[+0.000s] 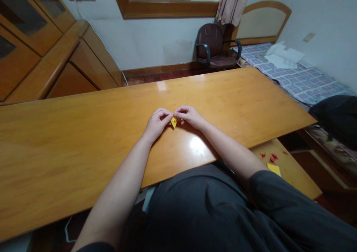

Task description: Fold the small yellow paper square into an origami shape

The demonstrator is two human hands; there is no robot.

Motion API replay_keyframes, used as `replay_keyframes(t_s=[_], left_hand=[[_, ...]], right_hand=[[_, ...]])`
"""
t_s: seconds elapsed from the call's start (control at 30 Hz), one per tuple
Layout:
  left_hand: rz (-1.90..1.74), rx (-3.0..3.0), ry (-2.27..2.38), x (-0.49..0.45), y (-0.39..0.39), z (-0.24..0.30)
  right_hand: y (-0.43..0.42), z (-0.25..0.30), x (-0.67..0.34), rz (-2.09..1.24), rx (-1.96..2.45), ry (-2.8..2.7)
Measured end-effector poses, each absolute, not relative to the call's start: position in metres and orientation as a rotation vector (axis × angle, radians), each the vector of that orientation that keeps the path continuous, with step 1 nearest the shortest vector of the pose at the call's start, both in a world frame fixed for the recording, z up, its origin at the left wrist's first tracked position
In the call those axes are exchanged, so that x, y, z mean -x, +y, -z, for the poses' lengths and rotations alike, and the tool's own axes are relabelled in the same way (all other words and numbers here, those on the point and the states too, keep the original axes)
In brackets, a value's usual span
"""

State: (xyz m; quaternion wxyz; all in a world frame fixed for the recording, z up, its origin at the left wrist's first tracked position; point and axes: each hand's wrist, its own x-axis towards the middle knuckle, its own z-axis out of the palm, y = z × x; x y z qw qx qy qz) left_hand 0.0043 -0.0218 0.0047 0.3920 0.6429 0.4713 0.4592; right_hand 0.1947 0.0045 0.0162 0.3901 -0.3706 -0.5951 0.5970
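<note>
A small piece of folded yellow paper [174,123], shaped like a narrow diamond, is pinched between my two hands just above the wooden table [83,133]. Its lower point faces me. My left hand [159,122] grips its left side with thumb and forefinger. On the other side, my right hand [189,116] pinches the paper near its top right, fingers curled. The fingertips cover the upper part of the paper, so its folds there are hidden.
Right of my body, a lower wooden surface [295,170] bears several small red folded-paper pieces [272,158] and a yellow paper sheet [274,169]. Behind the table stands a brown armchair [212,45]. A bed [309,77] and a black bag [338,120] are at right, wooden cabinets [61,62] at left.
</note>
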Motion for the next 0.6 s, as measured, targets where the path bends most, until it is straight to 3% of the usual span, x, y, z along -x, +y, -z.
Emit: replay_keyframes(t_s=[0.6], left_hand=[[-1.119, -1.748, 1.257, -0.0133, -0.0243, -0.0112]], right_hand=[[0.0018, -0.0126, -0.1877, -1.466, 0.938, -1.406]])
